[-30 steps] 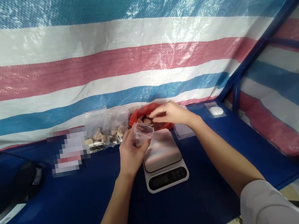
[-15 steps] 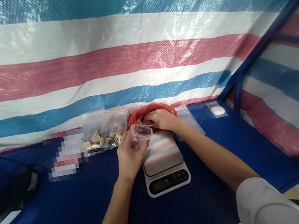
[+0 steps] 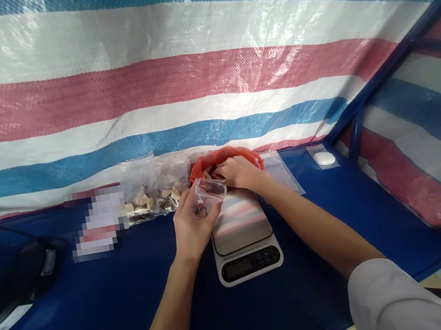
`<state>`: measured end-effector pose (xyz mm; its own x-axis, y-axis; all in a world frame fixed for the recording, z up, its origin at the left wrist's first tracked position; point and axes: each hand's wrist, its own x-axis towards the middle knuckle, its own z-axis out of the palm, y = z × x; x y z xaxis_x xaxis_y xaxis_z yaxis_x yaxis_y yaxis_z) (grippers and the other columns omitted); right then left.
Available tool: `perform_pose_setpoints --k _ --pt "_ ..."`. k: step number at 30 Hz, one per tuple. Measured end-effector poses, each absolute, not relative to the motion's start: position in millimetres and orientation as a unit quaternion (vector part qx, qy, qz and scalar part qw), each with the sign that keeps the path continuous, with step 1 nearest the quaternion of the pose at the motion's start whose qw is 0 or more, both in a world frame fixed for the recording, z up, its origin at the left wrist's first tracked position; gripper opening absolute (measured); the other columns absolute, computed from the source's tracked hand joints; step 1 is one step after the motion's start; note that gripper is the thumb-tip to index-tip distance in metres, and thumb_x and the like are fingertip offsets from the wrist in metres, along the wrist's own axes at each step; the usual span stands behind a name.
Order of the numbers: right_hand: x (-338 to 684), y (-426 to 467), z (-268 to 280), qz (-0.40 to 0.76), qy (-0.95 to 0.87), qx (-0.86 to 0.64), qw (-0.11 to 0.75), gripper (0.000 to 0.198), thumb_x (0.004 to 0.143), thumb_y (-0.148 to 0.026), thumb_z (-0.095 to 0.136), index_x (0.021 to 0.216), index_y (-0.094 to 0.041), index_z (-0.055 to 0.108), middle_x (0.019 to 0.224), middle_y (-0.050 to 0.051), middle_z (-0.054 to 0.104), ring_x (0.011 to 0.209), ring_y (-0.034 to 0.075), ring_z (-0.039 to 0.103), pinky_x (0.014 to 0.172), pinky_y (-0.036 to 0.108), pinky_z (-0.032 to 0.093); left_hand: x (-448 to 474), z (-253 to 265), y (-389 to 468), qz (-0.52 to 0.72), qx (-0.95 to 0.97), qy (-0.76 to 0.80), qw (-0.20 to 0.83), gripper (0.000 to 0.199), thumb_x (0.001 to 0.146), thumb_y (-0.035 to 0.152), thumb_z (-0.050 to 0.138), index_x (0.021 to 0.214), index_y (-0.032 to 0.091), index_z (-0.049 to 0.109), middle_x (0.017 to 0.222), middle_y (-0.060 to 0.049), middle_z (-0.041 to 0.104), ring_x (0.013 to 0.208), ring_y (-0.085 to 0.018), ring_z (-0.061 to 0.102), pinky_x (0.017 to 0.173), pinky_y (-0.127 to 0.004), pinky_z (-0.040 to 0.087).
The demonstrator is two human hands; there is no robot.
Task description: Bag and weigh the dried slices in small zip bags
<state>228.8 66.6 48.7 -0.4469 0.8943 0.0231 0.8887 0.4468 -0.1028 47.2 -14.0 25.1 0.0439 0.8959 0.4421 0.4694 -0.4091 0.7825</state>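
My left hand (image 3: 190,224) is closed around a clear zip bag (image 3: 210,193), its mouth spread; a small brown piece shows low inside. Behind it sits a red plastic bag (image 3: 223,156) with brown pieces (image 3: 210,173) in its opening. Into that opening reaches my right hand (image 3: 239,173), fingers bent down among the contents; the fingertips are hidden, and whatever they grip cannot be made out. Below both hands lies a white kitchen scale (image 3: 241,229) with a silver plate and a dark display.
Two filled zip bags (image 3: 139,199) of pale chunks lean against the striped sheet (image 3: 105,94) at the back. Right of the red bag lies a flat clear bag (image 3: 284,173), then a white oval object (image 3: 324,158). A black item (image 3: 4,271) stands at left on the blue table (image 3: 100,305).
The view has shifted slightly. My right hand stays in the red bag, its fingers a little more bunched. My left hand keeps the zip bag in nearly the same place.
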Motion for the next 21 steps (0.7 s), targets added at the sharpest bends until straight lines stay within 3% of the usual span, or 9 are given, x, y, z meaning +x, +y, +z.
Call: perform_pose_setpoints --k 5,9,16,21 --pt "231.0 66.5 47.4 0.062 -0.845 -0.527 0.069 0.029 0.097 -0.028 0.053 0.091 -0.018 0.080 0.096 0.009 0.078 0.082 0.020 0.066 0.066 0.031 0.038 47.8 26.8 -14.6 0.478 0.689 0.496 0.224 0.047 0.079 0.044 0.072 0.119 0.017 0.069 0.120 -0.010 0.070 0.103 -0.023 0.069 0.080 -0.030 0.059" --pt "238.7 63.3 47.4 0.107 -0.842 -0.502 0.166 0.023 0.093 -0.023 0.058 0.088 -0.019 0.079 0.085 0.004 0.076 0.070 0.014 0.061 0.062 0.027 0.035 47.6 25.9 -14.2 0.482 0.688 0.494 0.223 0.048 0.079 0.040 0.072 0.119 0.015 0.069 0.118 -0.011 0.070 0.103 -0.023 0.069 0.080 -0.028 0.059" --pt "259.4 46.4 62.2 0.172 -0.783 -0.493 0.339 0.017 0.086 -0.024 0.066 0.095 -0.024 0.081 0.090 0.000 0.079 0.077 0.015 0.069 0.080 0.029 0.052 46.7 24.1 -13.1 0.491 0.694 0.473 0.229 0.044 0.080 0.040 0.072 0.118 0.018 0.069 0.117 -0.008 0.070 0.102 -0.022 0.069 0.079 -0.029 0.059" --pt "264.1 24.9 84.5 0.293 -0.742 -0.422 0.431 0.021 0.084 -0.031 0.069 0.097 -0.019 0.080 0.095 0.004 0.079 0.078 0.017 0.072 0.075 0.030 0.059 46.1 22.3 -12.8 0.478 0.715 0.462 0.215 0.043 0.081 0.040 0.072 0.118 0.019 0.069 0.113 -0.008 0.071 0.106 -0.024 0.068 0.084 -0.032 0.059"
